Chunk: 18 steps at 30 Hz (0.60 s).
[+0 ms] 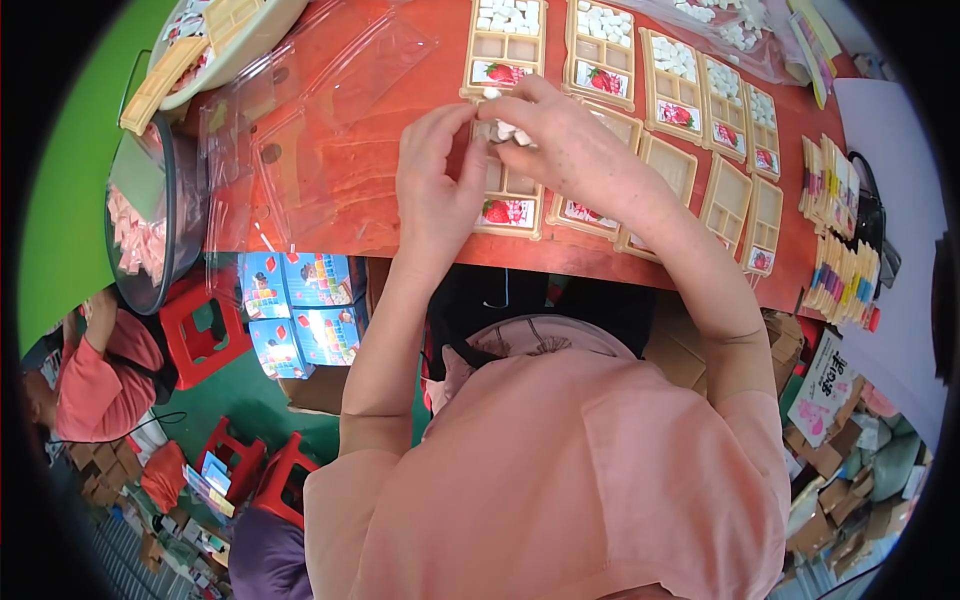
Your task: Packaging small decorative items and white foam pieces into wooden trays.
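Note:
My right hand point(565, 135) is curled round a small clump of white mini marshmallows point(508, 132), some showing below its fingers. One more white piece shows above the index finger. Close beside it is my left hand point(435, 175), thumb and index finger apart, with nothing visible between them. Both hands hover over a beige compartment tray point(515, 185) at the near left of the rows, hiding its far end. A strawberry-printed packet point(507, 212) lies in its nearest compartment. Behind it, a far-row tray point(507, 46) holds white pieces and another strawberry packet.
More far-row trays point(603, 50) hold white pieces; near-row trays point(668, 168) stretch rightward. Clear plastic trays point(300, 130) lie left, beside a tub of pink packets point(140, 225). Bundled coloured sticks point(842, 280) lie at right. Another person point(105, 375) is at lower left.

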{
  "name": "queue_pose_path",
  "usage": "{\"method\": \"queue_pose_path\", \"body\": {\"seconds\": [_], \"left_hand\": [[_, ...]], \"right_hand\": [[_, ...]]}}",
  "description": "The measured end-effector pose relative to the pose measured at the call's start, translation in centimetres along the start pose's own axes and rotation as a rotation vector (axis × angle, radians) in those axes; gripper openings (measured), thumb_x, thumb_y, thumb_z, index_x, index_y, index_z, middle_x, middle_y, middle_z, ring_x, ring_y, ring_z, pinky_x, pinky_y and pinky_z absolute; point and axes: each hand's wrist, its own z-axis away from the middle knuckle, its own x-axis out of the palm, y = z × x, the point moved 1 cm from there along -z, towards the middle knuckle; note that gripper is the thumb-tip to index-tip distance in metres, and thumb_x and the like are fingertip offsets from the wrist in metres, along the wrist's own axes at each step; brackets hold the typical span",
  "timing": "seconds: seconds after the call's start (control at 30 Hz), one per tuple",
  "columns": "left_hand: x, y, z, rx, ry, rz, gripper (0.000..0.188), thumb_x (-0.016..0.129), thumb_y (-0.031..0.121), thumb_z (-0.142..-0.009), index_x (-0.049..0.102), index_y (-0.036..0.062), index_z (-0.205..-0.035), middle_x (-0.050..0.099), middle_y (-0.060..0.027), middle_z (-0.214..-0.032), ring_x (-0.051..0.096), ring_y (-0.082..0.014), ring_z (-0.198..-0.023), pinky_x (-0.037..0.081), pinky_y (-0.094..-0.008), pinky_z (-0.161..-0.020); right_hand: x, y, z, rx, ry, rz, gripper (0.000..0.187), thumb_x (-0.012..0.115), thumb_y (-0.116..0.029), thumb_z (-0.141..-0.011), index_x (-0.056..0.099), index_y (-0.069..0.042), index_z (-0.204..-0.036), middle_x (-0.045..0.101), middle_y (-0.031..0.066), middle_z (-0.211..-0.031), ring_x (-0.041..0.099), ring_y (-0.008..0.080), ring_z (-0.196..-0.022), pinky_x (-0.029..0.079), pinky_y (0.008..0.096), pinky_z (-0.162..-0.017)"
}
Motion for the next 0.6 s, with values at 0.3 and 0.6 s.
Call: {"method": "queue_pose_path", "body": {"seconds": [0.3,0.6], "left_hand": [[0.2,-0.6,0.5,0.129,0.002,-0.091,0.032,0.072,0.003,-0.085,0.068,0.0,-0.116,0.065,-0.0146,-0.121,0.058,-0.0333,-0.113,0.05,-0.0425,-0.096],[0.4,0.0,0.7,0.167,0.044,-0.102,0.025,0.07,-0.001,-0.081,0.07,-0.0015,-0.105,0.064,-0.0149,-0.121,0.06,-0.0348,-0.11,0.05,-0.0437,-0.096]], "right_hand": [[-1.5,0.6,1.6,0.08,0.115,-0.159,0.029,0.07,-0.006,-0.091,0.066,-0.003,-0.12,0.061,0.0123,-0.111,0.067,0.0247,-0.089,0.055,0.0353,-0.077],[-1.1,0.9,0.2,-0.039,0.212,0.071,0.017,0.064,-0.003,-0.093,0.069,-0.001,-0.109,0.063,0.0138,-0.101,0.067,0.0322,-0.087,0.054,0.0406,-0.077]]}}
